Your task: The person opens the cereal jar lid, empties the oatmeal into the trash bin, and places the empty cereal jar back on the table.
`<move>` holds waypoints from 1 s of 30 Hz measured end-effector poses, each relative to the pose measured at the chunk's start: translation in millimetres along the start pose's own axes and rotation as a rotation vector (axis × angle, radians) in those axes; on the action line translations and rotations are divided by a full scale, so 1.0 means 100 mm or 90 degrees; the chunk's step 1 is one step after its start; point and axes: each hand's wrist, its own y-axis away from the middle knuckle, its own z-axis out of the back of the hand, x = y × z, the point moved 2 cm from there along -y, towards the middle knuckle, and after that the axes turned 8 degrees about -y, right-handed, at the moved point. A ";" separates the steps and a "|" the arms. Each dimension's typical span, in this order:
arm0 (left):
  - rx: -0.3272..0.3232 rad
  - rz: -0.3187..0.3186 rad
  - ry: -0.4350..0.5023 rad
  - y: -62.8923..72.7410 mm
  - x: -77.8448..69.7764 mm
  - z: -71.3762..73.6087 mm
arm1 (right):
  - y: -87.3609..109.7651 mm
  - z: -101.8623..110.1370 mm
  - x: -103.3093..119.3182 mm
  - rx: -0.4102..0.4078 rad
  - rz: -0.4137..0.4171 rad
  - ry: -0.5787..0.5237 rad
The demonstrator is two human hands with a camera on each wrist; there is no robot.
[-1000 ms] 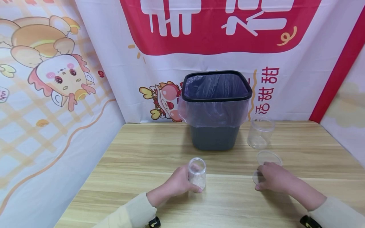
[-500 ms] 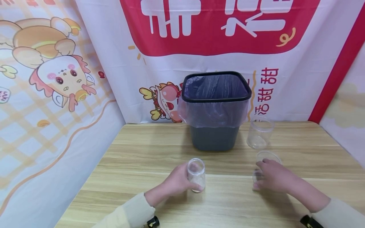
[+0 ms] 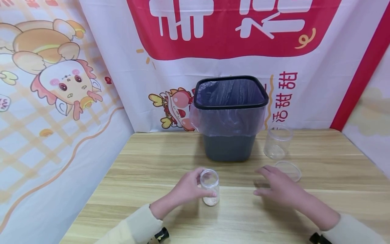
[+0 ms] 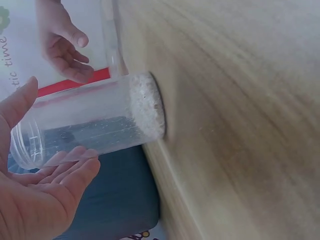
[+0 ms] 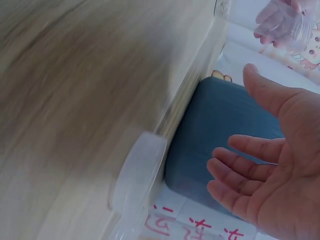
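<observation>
A clear plastic jar (image 3: 210, 186) without a lid stands upright on the table, a layer of white grainy stuff (image 4: 147, 107) at its bottom. Around it is my left hand (image 3: 190, 188), thumb in front and fingers behind in the head view. Its fingers are loosely extended alongside the jar wall, as the left wrist view shows, and the thumb stands off from it. My right hand (image 3: 281, 188) hovers over the table with thumb and fingers spread, holding nothing. Beside it lies a round translucent lid (image 3: 292, 172), partly covered by the hand in the head view.
A dark bin (image 3: 230, 147) with a black rim and a purple-tinted liner stands at the back middle. To its right is a larger clear container (image 3: 278, 144). Printed cloth (image 3: 170, 71) hangs behind the wooden table (image 3: 146, 162).
My right hand has lifted and shifted left, its fingers spreading, off the round discs; the nearer disc no longer shows. My left hand has loosened around the jar, which stays in place.
</observation>
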 end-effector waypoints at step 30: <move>-0.050 -0.020 -0.009 -0.01 -0.09 0.05 | -0.18 -0.34 0.39 -0.015 0.031 -0.075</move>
